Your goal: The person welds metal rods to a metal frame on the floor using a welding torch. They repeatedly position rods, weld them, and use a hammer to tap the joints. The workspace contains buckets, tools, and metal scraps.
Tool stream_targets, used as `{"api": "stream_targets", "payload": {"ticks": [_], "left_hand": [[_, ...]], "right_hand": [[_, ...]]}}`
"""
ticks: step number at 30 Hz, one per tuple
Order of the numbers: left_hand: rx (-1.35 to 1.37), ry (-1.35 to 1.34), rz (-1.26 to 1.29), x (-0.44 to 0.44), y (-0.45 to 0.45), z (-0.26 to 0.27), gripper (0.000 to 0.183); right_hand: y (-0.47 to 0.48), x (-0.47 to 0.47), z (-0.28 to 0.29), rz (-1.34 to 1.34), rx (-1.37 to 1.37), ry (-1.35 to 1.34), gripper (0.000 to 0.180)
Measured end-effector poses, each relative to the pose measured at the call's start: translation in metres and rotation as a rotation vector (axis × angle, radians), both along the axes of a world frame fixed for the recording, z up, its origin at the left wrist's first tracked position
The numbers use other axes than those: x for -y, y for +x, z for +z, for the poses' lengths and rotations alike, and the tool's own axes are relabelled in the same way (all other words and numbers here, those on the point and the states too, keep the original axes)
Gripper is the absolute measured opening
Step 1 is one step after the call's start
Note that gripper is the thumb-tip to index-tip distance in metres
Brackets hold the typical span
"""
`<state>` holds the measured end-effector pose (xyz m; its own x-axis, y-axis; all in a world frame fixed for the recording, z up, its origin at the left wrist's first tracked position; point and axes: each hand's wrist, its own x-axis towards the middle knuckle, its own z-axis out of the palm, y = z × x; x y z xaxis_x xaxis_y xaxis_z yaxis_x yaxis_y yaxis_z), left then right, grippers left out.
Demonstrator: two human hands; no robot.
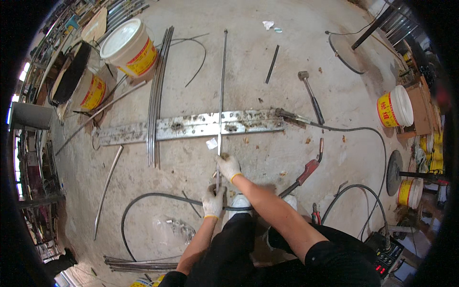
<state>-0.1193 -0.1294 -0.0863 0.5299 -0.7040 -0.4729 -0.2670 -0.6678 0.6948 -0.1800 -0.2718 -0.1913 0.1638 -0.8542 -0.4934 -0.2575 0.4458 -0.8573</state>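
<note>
A long thin metal rod [222, 79] points away from me and crosses over a flat, stained metal plate [200, 123] on the concrete floor. My left hand [213, 201], in a white work glove, is closed on the rod's near end. Just beyond it, my gloved right hand [228, 166] grips the rod too. A small white scrap [212, 144] lies beside the rod. A welding ground clamp [287, 114] sits on the plate's right end. To the right lie a red-handled MIG welding torch [309, 171] and a hammer [311, 97].
Several metal rods [159, 97] lie across the plate's left part. A welding cable [157, 194] loops in front of my feet. Pliers [316, 215] lie near my right foot, with a welding machine [386, 256] at lower right. White buckets [134, 50] stand upper left; another bucket [396, 106] stands right.
</note>
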Motion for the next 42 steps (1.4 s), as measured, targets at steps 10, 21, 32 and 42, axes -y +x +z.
{"api": "stream_targets", "payload": {"ticks": [10, 21, 32, 42], "left_hand": [[0.007, 0.022, 0.081, 0.001, 0.003, 0.001, 0.041], [-0.584, -0.122, 0.246, -0.006, 0.012, -0.009, 0.022], [-0.718, -0.088, 0.134, -0.006, 0.026, -0.003, 0.028], [-0.607, -0.002, 0.141, 0.007, 0.023, 0.006, 0.027]], "right_hand": [[-0.014, 0.007, 0.062, -0.049, 0.218, 0.238, 0.036], [-0.011, 0.015, 0.055, 0.031, 0.191, 0.182, 0.047], [-0.01, 0.021, 0.055, 0.219, -0.08, 0.026, 0.038], [-0.002, 0.016, 0.091, 0.184, -0.273, -0.012, 0.044]]}}
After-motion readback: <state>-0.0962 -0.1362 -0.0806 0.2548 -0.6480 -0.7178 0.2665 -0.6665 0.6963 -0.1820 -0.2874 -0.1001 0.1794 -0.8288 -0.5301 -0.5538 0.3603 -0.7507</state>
